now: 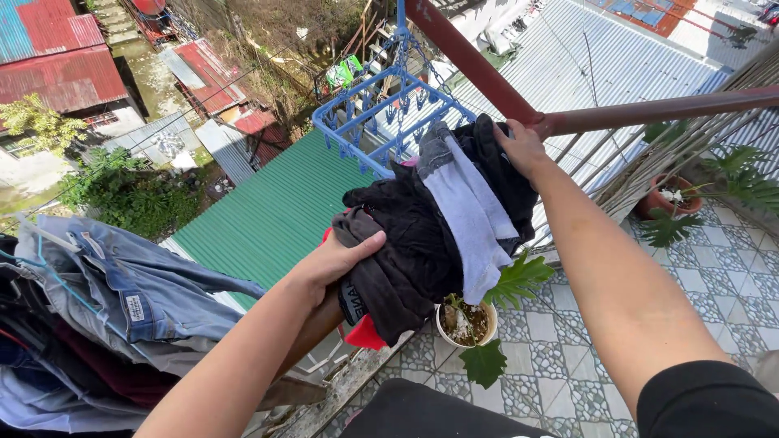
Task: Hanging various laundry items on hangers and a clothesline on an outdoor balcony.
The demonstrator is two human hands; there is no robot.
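A heap of mostly black clothes (422, 235), with a pale grey-blue piece (471, 215) and a bit of red cloth (367, 332), hangs over a brown metal railing (649, 111). My left hand (337, 258) grips the dark fabric at the lower left of the heap. At the heap's upper right, my right hand (521, 146) holds the black cloth against the rail joint. A blue plastic clip hanger (381, 109) dangles from a chain just behind the heap.
Denim garments (122, 292) hang over the railing at the left. A white pot with a green plant (466, 324) and a terracotta pot (669, 197) stand on the patterned tile floor (560, 357). Beyond the rail are green and red metal roofs far below.
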